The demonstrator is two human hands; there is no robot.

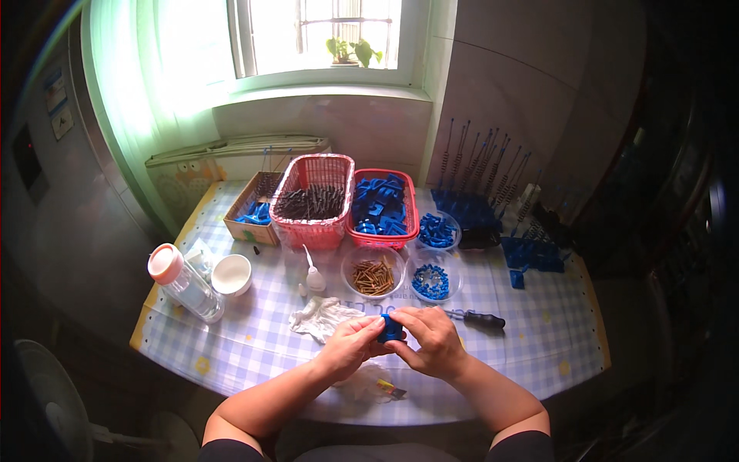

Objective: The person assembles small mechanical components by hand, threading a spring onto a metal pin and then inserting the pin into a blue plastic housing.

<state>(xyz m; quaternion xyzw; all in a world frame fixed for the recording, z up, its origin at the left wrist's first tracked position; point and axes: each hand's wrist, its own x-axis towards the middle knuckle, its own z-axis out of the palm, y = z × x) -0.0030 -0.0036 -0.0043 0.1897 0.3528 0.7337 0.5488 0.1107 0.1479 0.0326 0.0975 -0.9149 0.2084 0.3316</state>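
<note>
Above the near middle of the checked table, a small blue plastic piece (392, 329) sits between my two hands. My left hand (352, 344) pinches it from the left, thumb on top. On its other side, the fingers and thumb of my right hand (429, 339) close around it. Both hands hide much of the piece. Just beyond my left hand lies a crumpled white cloth (323, 316). A screwdriver with a black handle (485, 319) rests to the right of my right hand. Below my hands is a clear plastic bag (362, 385).
A red basket of black springs (312, 236) and a red basket of blue parts (382, 239) stand at the back. Nearer are bowls of brass-coloured screws (373, 277) and small blue pieces (431, 282). A bottle (192, 292) and white bowl (232, 275) stand left; blue assemblies (531, 254) stand right.
</note>
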